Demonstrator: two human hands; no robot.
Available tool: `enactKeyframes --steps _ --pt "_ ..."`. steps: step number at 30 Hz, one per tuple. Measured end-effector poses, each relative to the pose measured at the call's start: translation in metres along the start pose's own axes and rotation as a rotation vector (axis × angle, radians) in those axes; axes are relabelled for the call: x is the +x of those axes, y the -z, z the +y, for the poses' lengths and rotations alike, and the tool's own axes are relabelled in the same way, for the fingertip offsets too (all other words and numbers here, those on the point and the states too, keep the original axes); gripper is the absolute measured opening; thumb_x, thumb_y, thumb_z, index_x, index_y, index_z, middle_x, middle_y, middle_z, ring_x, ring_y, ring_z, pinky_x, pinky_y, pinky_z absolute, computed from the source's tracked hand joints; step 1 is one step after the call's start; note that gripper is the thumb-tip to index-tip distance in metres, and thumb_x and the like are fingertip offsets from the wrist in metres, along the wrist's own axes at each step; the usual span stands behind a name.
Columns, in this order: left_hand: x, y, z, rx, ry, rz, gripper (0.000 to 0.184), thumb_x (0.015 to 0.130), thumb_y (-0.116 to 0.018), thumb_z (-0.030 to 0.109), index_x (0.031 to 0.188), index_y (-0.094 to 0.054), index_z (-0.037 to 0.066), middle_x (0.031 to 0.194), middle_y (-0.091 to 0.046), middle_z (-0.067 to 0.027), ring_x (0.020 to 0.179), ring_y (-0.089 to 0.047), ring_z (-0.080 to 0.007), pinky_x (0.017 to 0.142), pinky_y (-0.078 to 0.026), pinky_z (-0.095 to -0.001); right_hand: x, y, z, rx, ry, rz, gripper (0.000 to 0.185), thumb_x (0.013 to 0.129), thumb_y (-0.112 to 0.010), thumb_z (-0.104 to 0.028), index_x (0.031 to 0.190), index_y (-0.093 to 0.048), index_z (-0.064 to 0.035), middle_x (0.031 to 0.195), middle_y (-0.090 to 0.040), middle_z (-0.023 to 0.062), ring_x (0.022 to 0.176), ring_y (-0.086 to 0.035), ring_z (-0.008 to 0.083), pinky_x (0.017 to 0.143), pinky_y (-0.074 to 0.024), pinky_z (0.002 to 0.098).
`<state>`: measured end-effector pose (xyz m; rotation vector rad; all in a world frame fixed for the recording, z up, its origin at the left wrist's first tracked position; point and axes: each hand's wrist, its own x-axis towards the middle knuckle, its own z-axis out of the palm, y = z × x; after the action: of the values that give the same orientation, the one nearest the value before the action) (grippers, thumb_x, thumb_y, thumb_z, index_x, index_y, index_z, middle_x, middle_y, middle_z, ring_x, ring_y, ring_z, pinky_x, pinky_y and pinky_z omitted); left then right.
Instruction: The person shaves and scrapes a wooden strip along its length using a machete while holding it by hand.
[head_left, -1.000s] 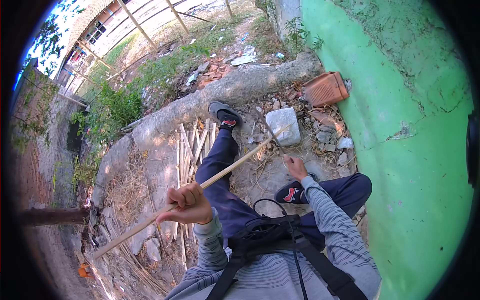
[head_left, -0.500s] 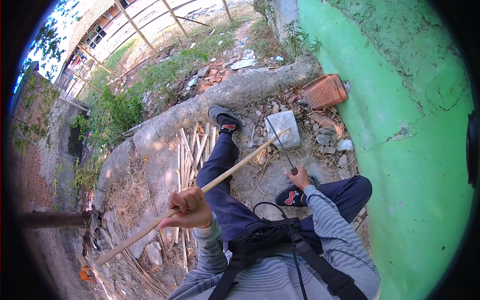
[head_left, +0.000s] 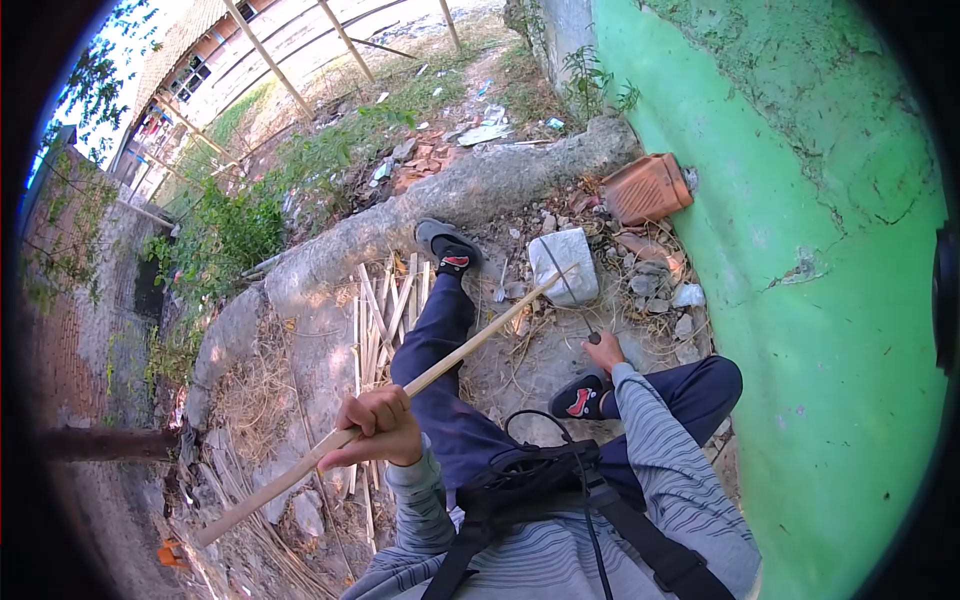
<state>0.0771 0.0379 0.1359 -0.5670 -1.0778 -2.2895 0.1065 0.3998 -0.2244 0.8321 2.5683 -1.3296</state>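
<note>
My left hand (head_left: 378, 428) is closed around a long pale wooden stick (head_left: 455, 357), which slants from the lower left up to a whitish block (head_left: 563, 266). The stick's tapered far end lies over the block. In my right hand (head_left: 603, 352) is the dark handle of a thin-bladed knife (head_left: 567, 283). Its blade points up and left across the block and meets or crosses the stick near the far end; whether they touch is hard to tell.
Split wooden strips (head_left: 372, 325) lie left of my outstretched leg. An orange clay tile (head_left: 647, 189) leans by the green wall (head_left: 800, 330). Rubble (head_left: 652, 280) lies right of the block. A low concrete ridge (head_left: 440, 197) curves beyond my foot.
My right hand has moved slightly right and toward me, and the knife blade has swung to point further up-left over the block. The stick has shifted only slightly in my left hand.
</note>
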Motion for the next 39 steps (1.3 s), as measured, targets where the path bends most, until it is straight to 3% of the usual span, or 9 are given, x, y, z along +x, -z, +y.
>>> enactKeyframes --steps 2,6,12,20,24,30,32,35,39 --pt "0.002 0.001 0.002 -0.024 0.011 -0.072 0.08 0.085 -0.031 0.095 0.063 -0.023 0.018 0.045 -0.018 0.0055 0.037 -0.012 -0.0068 0.035 -0.012 -0.0283 -0.011 -0.003 -0.004 0.052 0.139 0.009 0.036 0.081 -0.078 -0.035 0.086 -0.072 0.0005 0.08 -0.071 0.0235 0.082 -0.071 0.0412 0.077 -0.055 0.0463" --pt "0.003 -0.004 0.008 -0.067 0.024 -0.295 0.081 0.086 -0.042 0.091 0.06 -0.023 0.017 0.044 -0.02 0.0056 0.035 -0.016 -0.0073 0.035 -0.016 -0.028 -0.033 0.002 -0.041 0.092 0.218 -0.04 0.036 0.083 -0.078 -0.034 0.086 -0.071 0.001 0.077 -0.069 0.0222 0.076 -0.07 0.0381 0.073 -0.0533 0.0446" --pt "-0.005 -0.02 0.021 -0.02 0.145 -0.452 0.069 0.108 -0.043 0.056 0.055 -0.02 0.019 0.042 -0.018 0.007 0.032 -0.015 -0.0091 0.035 -0.016 -0.0279 -0.067 0.037 -0.119 -0.008 0.441 -0.242 0.037 0.086 -0.076 -0.034 0.085 -0.068 0.0023 0.073 -0.065 0.0194 0.066 -0.063 0.031 0.065 -0.0485 0.0413" --pt "-0.011 -0.005 0.028 -0.016 0.161 -0.472 0.064 0.108 -0.045 0.036 0.052 -0.019 0.019 0.041 -0.019 0.0057 0.031 -0.014 -0.0102 0.035 -0.017 -0.0292 -0.023 0.005 -0.048 0.086 0.202 -0.122 0.04 0.083 -0.076 -0.035 0.087 -0.069 0.0034 0.078 -0.069 0.0216 0.071 -0.066 0.0385 0.07 -0.0507 0.0457" --pt "-0.011 -0.002 0.031 0.004 0.176 -0.433 0.06 0.103 -0.048 0.029 0.051 -0.019 0.019 0.04 -0.019 0.0049 0.03 -0.014 -0.011 0.035 -0.018 -0.0295 -0.031 0.017 -0.062 0.027 0.259 -0.104 0.034 0.083 -0.077 -0.03 0.085 -0.068 0.0035 0.073 -0.065 0.0176 0.067 -0.063 0.0303 0.066 -0.0485 0.0433" --pt "-0.009 -0.002 0.029 -0.038 0.199 -0.515 0.059 0.098 -0.052 0.027 0.049 -0.021 0.017 0.039 -0.022 0.003 0.03 -0.016 -0.0125 0.035 -0.018 -0.0305 -0.054 0.024 -0.088 0.031 0.458 -0.242 0.035 0.084 -0.074 -0.031 0.084 -0.068 0.0031 0.072 -0.064 0.022 0.067 -0.061 0.0373 0.067 -0.0481 0.0457" --pt "-0.008 -0.002 0.03 -0.033 0.211 -0.536 0.059 0.097 -0.053 0.027 0.048 -0.022 0.016 0.039 -0.022 0.0026 0.03 -0.016 -0.0128 0.036 -0.018 -0.031 -0.036 0.01 -0.065 0.073 0.289 -0.245 0.031 0.084 -0.075 -0.026 0.084 -0.066 0.0043 0.072 -0.066 0.0166 0.067 -0.061 0.0295 0.064 -0.0486 0.0417" --pt "-0.006 -0.002 0.035 -0.025 0.231 -0.59 0.059 0.096 -0.054 0.026 0.048 -0.023 0.014 0.04 -0.023 0.0008 0.031 -0.018 -0.0149 0.037 -0.019 -0.0331 0.001 -0.002 -0.024 -0.005 0.176 -0.023 0.033 0.082 -0.076 -0.028 0.086 -0.068 0.0043 0.073 -0.069 0.0169 0.068 -0.066 0.0309 0.066 -0.0506 0.0425" --pt "-0.003 -0.005 0.035 -0.019 0.246 -0.69 0.058 0.095 -0.055 0.025 0.048 -0.023 0.012 0.041 -0.023 -0.0011 0.032 -0.02 -0.0175 0.04 -0.021 -0.0355 -0.002 0.025 -0.038 -0.038 0.17 -0.106 0.035 0.081 -0.076 -0.029 0.082 -0.069 0.0045 0.072 -0.069 0.0191 0.067 -0.066 0.0318 0.066 -0.0507 0.0426"
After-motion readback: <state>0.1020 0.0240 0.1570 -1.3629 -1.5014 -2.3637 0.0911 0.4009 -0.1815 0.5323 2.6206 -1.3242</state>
